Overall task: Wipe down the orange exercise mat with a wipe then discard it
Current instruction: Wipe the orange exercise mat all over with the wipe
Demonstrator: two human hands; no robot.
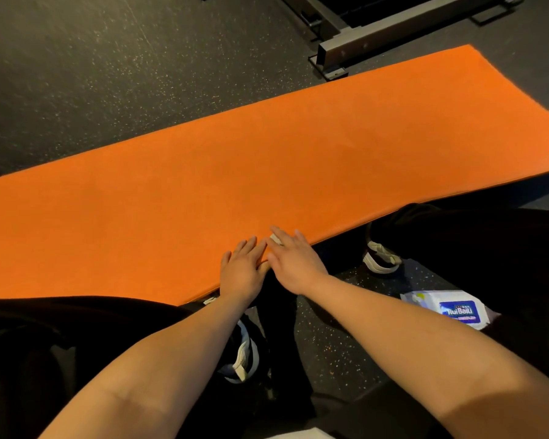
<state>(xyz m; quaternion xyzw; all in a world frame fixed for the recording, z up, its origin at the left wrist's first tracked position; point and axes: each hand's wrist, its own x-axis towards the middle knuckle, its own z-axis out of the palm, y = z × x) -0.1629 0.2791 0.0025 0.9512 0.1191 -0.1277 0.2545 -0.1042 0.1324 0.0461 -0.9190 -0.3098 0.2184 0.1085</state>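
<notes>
Orange exercise mat, where is it? asks one.

Flat on the speckled floor, the other answers, running from 9 o'clock up to 2 o'clock.

And the hands?

Both at 6 o'clock, on the mat's near edge and touching each other. The left hand lies flat with straight fingers, holding nothing. The right hand has straight fingers too, pressing a white wipe onto the mat; only a corner of it shows.

Any writing?

At 4 o'clock a wipe pack lies on the floor. Its blue label seems to read "RuiBaiLi"; the smaller print is too blurred.

Anything else?

Shoes near 4 o'clock, and a metal frame at 1 o'clock.
</notes>
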